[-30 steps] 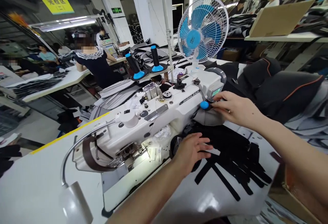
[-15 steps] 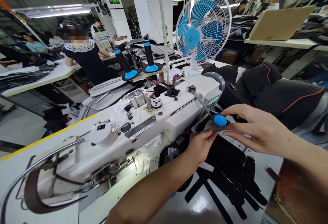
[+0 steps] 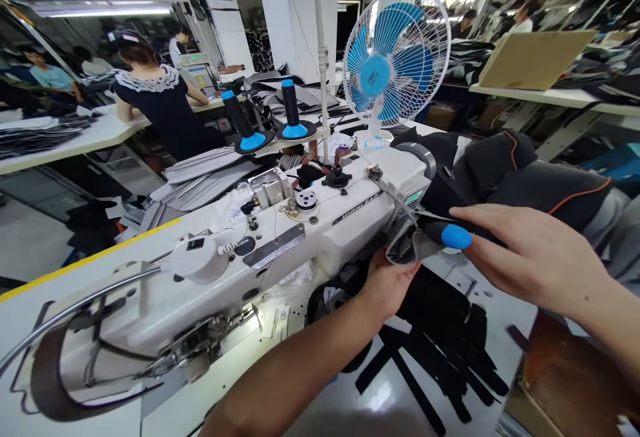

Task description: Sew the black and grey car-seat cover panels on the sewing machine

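Observation:
My left hand (image 3: 387, 283) pinches the lower edge of a grey fabric pouch (image 3: 429, 247) beside the right end of the white sewing machine (image 3: 320, 227). The pouch's mouth gapes, and a strap runs from it up towards the machine head. From the pouch sticks a black handle-like piece with a rounded blue end (image 3: 456, 237); its other end is hidden. My right hand (image 3: 530, 250) has its fingers around that blue end, the upper finger stretched out above it. Below both hands, black fabric strips (image 3: 440, 337) lie spread on the white table.
Two black thread cones (image 3: 290, 110) with blue bases stand behind the machine. A fan (image 3: 397, 57) is beyond it. Dark padded pieces with orange piping (image 3: 550, 180) are heaped at right. A person in a dark top (image 3: 160, 107) sits at another table, back left.
The blue-ended piece has shifted right, away from the machine, together with my right hand. The pouch's mouth now shows wider above my left hand. The view has turned slightly.

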Available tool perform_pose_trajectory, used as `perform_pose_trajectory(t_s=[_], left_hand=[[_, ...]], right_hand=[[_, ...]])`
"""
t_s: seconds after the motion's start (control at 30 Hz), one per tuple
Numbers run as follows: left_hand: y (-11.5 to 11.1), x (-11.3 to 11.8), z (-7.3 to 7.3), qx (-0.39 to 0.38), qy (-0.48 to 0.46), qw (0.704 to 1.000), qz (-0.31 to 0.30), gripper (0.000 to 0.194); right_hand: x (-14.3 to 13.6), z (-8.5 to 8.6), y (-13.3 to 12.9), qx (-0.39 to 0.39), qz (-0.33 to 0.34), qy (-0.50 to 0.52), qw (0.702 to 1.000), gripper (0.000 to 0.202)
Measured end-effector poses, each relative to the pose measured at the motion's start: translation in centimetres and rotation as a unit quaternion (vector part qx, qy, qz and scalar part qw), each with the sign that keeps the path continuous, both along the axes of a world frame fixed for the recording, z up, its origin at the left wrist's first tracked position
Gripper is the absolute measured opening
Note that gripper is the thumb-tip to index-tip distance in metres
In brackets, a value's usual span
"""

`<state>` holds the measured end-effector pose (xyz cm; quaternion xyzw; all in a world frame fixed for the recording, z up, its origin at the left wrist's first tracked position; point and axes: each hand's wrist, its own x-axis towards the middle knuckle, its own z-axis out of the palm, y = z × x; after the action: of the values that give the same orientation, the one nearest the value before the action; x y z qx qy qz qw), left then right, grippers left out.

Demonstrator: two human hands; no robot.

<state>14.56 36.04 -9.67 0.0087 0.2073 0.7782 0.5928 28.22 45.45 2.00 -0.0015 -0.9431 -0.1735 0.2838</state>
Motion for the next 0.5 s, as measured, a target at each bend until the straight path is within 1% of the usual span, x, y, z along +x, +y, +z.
perform_pose_trajectory(t_s=[0.07,0.1,0.13,0.17,0.23,0.3,0.33,0.4,0.5], left_hand=[[0.1,0.2,0.0,-0.002,0.002,1.0,0.009,0.04],[0.2,0.3,-0.1,-0.003,0.003,1.0,0.013,0.04],[0.3,0.4,-0.2,-0.004,0.007,1.0,0.017,0.04],[0.4,0.4,-0.3,-0.002,0.013,1.0,0.019,0.038],[0.6,0.5,-0.6,0.007,0.032,0.999,0.025,0.034],[0.5,0.4,-0.7,0.016,0.039,0.999,0.027,0.031],[0.5,0.3,-0.8,0.013,0.039,0.999,0.027,0.032],[0.3,0.1,-0.6,-0.001,0.034,0.999,0.024,0.033],[0.3,0.1,-0.4,-0.018,0.033,0.999,0.025,0.033]], right_hand=[[-0.5,0.0,-2.1,0.049,0.038,0.044,0.997,0.012],[-0.8,-0.1,-3.3,0.057,0.052,0.055,0.996,0.01],[-1.3,-0.5,-4.4,0.046,0.05,0.051,0.996,0.007],[-1.8,-0.9,-5.3,0.023,0.027,0.04,0.999,0.004],[-3.0,-1.9,-6.3,-0.019,-0.053,0.017,0.998,0.015],[-4.2,-2.7,-6.4,-0.021,-0.12,-0.001,0.993,0.025],[-4.6,-2.8,-6.2,-0.014,-0.134,-0.02,0.991,0.027],[-5.2,-2.7,-5.5,-0.004,-0.142,-0.08,0.987,0.025],[-5.4,-1.8,-5.1,0.003,-0.154,-0.142,0.978,0.021]])
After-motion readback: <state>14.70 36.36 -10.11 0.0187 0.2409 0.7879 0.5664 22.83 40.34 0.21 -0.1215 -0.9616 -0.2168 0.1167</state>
